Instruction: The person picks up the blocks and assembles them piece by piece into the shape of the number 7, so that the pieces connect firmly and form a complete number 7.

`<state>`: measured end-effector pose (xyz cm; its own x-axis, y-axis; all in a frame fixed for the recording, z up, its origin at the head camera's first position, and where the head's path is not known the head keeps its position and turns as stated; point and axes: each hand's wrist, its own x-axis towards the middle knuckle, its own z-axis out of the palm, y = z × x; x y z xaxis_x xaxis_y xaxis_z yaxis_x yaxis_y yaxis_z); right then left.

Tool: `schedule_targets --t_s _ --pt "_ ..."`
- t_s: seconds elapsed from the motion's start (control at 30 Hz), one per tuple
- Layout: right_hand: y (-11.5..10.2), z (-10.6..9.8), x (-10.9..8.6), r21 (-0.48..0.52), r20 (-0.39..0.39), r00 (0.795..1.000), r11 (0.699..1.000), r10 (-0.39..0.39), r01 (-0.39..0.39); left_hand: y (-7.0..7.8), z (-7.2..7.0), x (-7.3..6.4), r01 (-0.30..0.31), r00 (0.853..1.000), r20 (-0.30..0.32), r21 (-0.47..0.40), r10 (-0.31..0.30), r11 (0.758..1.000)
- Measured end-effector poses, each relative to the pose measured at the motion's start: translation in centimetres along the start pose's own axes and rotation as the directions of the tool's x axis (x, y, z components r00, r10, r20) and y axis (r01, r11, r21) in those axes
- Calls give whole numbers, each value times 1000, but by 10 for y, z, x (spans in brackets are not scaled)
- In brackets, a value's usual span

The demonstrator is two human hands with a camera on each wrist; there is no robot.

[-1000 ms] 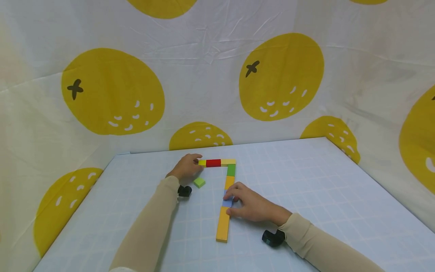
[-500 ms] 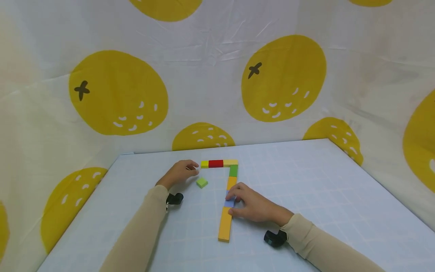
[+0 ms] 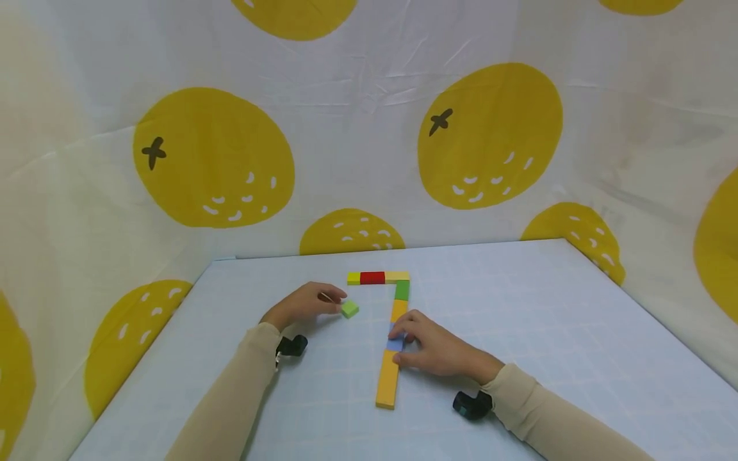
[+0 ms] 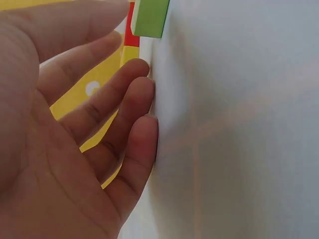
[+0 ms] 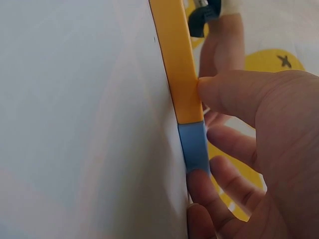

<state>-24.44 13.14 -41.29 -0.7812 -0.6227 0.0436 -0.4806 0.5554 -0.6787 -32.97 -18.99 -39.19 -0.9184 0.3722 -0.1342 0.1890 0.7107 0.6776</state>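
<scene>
In the head view my left hand reaches from the left beside a small light green block. Its fingers are loosely bent; the left wrist view shows nothing held, with the green block just past the fingertips. Whether the thumb touches it I cannot tell. My right hand rests at the row of blocks. Its thumb touches a long orange block, and its loosely bent fingers lie at the blue block. Part of the blue block is hidden by these fingers.
The row continues with another orange block and a green block. At the far end it turns left through a pale yellow block, a red block and a yellow block. A patterned curtain hangs behind the table.
My left hand has left the yellow block at the row's far left end, drawn back, then come right to the light green block. My right hand has stayed at the row.
</scene>
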Motion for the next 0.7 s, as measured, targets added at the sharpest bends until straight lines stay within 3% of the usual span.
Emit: schedule_targets --t_s 0.7 --pt "-3 -1 -2 15 1 1000 1000 -3 3 5 10 5 33 999 3 34 -33 999"
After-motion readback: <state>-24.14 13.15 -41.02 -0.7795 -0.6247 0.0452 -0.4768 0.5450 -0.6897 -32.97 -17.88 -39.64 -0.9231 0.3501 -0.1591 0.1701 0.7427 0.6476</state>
